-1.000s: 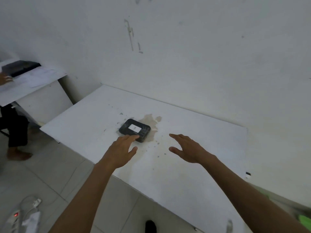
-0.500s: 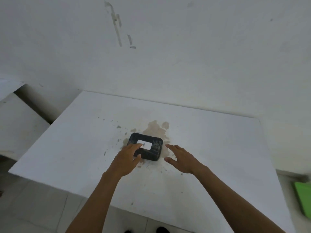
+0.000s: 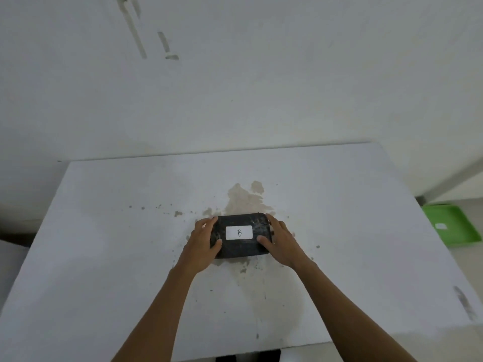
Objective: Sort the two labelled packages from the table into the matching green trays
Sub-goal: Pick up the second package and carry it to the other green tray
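The black package [image 3: 240, 235] with a white label "B" lies flat on the white bench [image 3: 104, 257], over a brown stain. The left hand [image 3: 202, 242] and the right hand [image 3: 281, 241] form the grip, each closed on one short end, thumbs on top.

Both hands cover the short ends of the package [image 3: 240, 235], so its sides are hidden. At the right edge, the green tray [image 3: 456, 226] is partly cut off by the surface [image 3: 104, 257]; its small white label is unreadable.
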`<state>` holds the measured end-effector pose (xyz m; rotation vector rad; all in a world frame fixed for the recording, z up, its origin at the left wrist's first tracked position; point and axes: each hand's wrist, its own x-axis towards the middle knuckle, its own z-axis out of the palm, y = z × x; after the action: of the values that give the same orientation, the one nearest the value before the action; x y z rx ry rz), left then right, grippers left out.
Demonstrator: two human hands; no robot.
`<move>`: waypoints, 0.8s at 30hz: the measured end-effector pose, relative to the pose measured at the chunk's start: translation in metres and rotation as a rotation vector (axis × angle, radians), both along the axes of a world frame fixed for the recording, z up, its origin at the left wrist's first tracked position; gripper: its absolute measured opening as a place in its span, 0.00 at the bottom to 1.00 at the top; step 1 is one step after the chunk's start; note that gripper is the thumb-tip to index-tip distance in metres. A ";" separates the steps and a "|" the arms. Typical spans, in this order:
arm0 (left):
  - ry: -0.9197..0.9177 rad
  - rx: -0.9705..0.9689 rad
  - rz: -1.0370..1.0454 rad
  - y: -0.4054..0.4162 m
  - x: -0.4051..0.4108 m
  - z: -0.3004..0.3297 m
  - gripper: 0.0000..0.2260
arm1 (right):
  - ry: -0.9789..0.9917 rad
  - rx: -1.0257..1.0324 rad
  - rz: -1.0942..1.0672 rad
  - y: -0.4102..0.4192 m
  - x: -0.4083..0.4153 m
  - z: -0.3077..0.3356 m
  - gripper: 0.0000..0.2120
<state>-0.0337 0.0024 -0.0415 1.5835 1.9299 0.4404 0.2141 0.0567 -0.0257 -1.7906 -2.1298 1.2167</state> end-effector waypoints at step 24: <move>-0.692 0.084 0.011 0.040 0.053 0.063 0.18 | 0.614 0.058 -0.631 -0.001 0.031 0.049 0.13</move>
<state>0.0191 0.0422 0.0212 1.2388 1.3971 0.9406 0.2446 0.0560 0.0234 -1.5876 -1.1394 1.2716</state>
